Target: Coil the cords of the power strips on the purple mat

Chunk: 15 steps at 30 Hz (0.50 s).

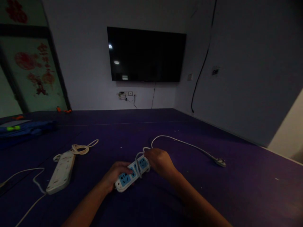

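A white power strip with blue sockets [129,177] lies low in the middle of the dark purple surface [213,189]. My left hand [113,176] is closed round its near end. My right hand [159,161] grips its far end, where the white cord [184,143] loops around the strip. From there the cord trails right to its plug [221,162], which lies flat on the surface.
A second white power strip [61,171] with a coiled cord [80,148] lies to the left, and another thin cord [26,171] runs beside it. A blue object [26,129] sits at far left. A black screen [145,54] hangs on the wall above wall sockets [126,94].
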Tool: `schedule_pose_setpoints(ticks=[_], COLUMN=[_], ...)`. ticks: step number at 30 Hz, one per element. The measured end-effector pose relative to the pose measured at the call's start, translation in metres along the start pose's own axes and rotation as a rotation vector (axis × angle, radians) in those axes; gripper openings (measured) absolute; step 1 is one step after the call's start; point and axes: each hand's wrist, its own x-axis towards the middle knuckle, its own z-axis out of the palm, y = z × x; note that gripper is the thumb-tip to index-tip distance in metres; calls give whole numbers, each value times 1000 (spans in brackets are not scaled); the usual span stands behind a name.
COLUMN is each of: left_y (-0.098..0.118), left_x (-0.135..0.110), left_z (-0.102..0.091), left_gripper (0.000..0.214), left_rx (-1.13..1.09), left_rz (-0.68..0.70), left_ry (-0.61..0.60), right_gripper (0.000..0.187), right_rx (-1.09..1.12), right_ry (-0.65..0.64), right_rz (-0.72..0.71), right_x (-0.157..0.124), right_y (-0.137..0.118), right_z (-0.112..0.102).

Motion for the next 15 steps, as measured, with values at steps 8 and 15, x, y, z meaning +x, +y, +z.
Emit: schedule_pose_setpoints(ticks=[8,15], left_y=[-1,-7], left_x=[9,11], left_z=[-9,-2], left_gripper=[24,23], left_rx=[-236,-335], left_rz=[122,179], left_ry=[303,398], right_gripper=[41,47], right_rx=[134,299], right_ry=[217,133], right_rz=[-94,-13], right_x=[-10,-8], right_y=[-12,-12], right_z=[29,36])
